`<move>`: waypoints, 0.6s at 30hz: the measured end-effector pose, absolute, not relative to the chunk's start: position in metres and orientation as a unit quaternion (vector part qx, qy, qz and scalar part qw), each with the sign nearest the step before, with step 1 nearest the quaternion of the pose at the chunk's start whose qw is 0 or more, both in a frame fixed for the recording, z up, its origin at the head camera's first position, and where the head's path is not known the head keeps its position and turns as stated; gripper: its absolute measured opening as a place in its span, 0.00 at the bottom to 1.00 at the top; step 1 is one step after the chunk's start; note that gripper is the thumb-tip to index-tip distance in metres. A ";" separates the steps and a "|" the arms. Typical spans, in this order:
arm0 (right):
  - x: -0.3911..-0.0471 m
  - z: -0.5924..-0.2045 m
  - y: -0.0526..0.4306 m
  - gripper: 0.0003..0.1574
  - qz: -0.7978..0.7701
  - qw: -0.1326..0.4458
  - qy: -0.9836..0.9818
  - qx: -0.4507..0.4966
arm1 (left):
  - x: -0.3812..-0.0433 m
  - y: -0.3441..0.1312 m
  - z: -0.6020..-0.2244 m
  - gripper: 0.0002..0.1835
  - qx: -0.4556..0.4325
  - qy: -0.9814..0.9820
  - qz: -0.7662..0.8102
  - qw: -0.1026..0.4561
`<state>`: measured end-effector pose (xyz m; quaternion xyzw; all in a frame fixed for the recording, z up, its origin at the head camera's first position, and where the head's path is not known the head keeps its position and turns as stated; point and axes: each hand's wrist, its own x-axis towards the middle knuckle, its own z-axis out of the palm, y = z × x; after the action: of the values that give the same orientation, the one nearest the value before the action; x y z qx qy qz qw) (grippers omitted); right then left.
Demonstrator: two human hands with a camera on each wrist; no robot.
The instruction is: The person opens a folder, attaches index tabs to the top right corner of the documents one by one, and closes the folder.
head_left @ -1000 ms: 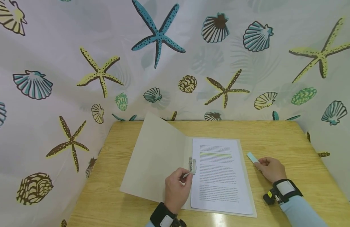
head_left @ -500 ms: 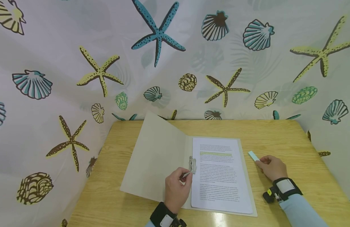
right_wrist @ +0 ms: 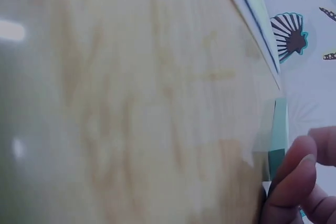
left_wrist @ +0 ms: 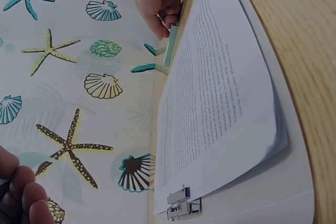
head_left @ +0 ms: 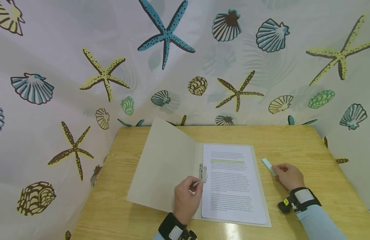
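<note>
A pale folder lies open, its cover [head_left: 164, 166] raised to the left. Printed sheets [head_left: 230, 186] lie on its right side, with one yellow-highlighted line near the top. A metal clip [left_wrist: 184, 203] sits at their left edge. My left hand [head_left: 187, 198] pinches a small, thin pale piece [head_left: 197, 183] between thumb and fingertips, just below the clip; the fingers hide most of it. Right of the folder, my right hand [head_left: 288, 176] pinches the near part of a narrow mint-green block [right_wrist: 279, 124] low over the table. Its far end points away from me, toward the upper left.
The wooden table [head_left: 296, 143] reaches back to a curtain [head_left: 185, 110] printed with shells and starfish, which also hangs along both sides. Straps with small cameras [head_left: 285, 206] are worn on both wrists.
My right hand has shifted slightly right along the mint-green block, and more of the block's side shows. The left hand stays in place with its small piece.
</note>
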<state>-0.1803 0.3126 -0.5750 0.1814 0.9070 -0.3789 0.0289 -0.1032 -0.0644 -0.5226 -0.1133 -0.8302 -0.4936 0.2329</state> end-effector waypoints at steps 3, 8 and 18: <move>-0.179 -0.573 0.311 0.36 -0.403 0.023 0.892 0.203 | -0.103 -0.064 -0.522 0.02 -0.114 -0.830 -0.495 0.232; -0.169 -0.563 0.291 0.31 -0.395 -0.029 0.901 0.177 | -0.103 -0.062 -0.522 0.03 -0.118 -0.829 -0.496 0.230; -0.137 -0.516 0.198 0.17 -0.500 0.054 0.864 -0.037 | -0.104 -0.052 -0.521 0.05 -0.171 -0.835 -0.473 0.224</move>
<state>-0.1371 0.1983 -0.5158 -0.0373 0.8638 -0.4995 0.0541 -0.1038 -0.0519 -0.5205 -0.1714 -0.8346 -0.4731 0.2242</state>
